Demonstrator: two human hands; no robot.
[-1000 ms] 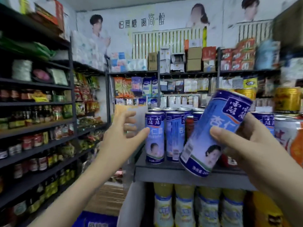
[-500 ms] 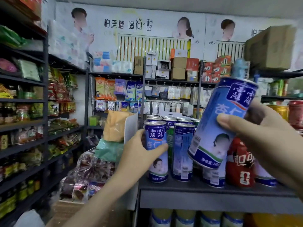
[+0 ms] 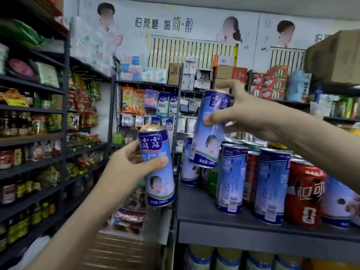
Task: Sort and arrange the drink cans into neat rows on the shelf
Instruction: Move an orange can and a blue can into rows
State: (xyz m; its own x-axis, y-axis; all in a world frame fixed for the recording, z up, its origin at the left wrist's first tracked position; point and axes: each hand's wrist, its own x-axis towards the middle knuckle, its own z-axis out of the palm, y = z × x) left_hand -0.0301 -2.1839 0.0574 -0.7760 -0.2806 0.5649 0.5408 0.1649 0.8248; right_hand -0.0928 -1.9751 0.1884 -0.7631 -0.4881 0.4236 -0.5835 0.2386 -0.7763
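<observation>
The left hand (image 3: 132,166) has its grip wrapped round a blue can (image 3: 157,168) held in the air just left of the shelf (image 3: 253,228). The right hand (image 3: 251,112) has its grip wrapped round a second blue can (image 3: 209,131), tilted above the standing cans (image 3: 230,178). Set each can down upright, label forward, in line with the like cans and apart from the red can (image 3: 304,193); the cardboard box (image 3: 335,55) shows no contents.

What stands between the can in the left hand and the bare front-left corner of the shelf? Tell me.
Nothing visible. The left hand holds its can just left of the shelf, whose front-left corner is bare. The right hand holds another can higher, over the back cans.
</observation>
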